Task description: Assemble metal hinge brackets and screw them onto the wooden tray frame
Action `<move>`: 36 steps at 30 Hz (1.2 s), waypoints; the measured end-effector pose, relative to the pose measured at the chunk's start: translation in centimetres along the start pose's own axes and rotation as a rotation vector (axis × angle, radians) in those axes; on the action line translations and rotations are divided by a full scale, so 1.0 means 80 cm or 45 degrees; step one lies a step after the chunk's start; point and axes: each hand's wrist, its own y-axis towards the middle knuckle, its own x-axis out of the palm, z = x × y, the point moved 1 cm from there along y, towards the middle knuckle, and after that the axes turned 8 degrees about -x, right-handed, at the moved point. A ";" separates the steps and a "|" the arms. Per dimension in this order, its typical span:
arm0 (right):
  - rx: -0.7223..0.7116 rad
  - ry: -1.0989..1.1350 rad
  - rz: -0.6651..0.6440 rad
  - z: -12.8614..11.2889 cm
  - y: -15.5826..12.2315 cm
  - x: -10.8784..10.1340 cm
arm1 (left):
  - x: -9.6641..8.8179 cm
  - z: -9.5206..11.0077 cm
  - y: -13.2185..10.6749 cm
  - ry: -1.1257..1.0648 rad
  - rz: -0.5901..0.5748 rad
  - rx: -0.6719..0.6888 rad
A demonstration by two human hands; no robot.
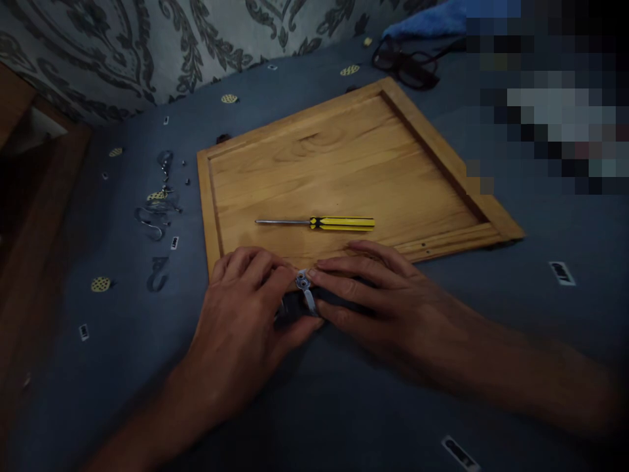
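Observation:
A wooden cabinet door panel (344, 164) lies flat on a blue patterned bedsheet (122, 341). On the panel rests a yellow-handled screwdriver (319, 223), its tip to the left. At the panel's near edge my left hand (240, 314) and my right hand (373, 295) meet around a small metal hinge (304, 288). Fingers of both hands are closed on the hinge, pinching it from either side against the panel's edge. Part of the hinge is hidden under my fingers.
Several loose metal hinge parts and screws (160, 203) lie on the sheet left of the panel. Dark-framed glasses (407, 65) and a blue cloth (432, 23) sit beyond the panel's far corner. A patterned wall (147, 46) rises at the back, and a wooden edge (29, 196) borders the left.

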 end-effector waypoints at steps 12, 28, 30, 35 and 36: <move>0.008 0.006 -0.010 0.000 0.000 -0.001 | -0.001 0.001 0.000 0.004 0.003 -0.004; -0.005 -0.035 -0.003 -0.002 0.007 -0.007 | -0.020 -0.012 -0.001 -0.026 -0.018 -0.040; -0.015 -0.044 -0.006 -0.002 0.007 -0.006 | -0.018 -0.011 -0.002 -0.022 -0.027 -0.029; -0.018 -0.050 0.021 -0.001 0.004 -0.002 | -0.016 -0.010 -0.003 -0.028 -0.043 -0.005; -0.019 -0.040 0.020 -0.001 0.004 -0.001 | -0.016 -0.010 -0.003 -0.032 -0.045 0.000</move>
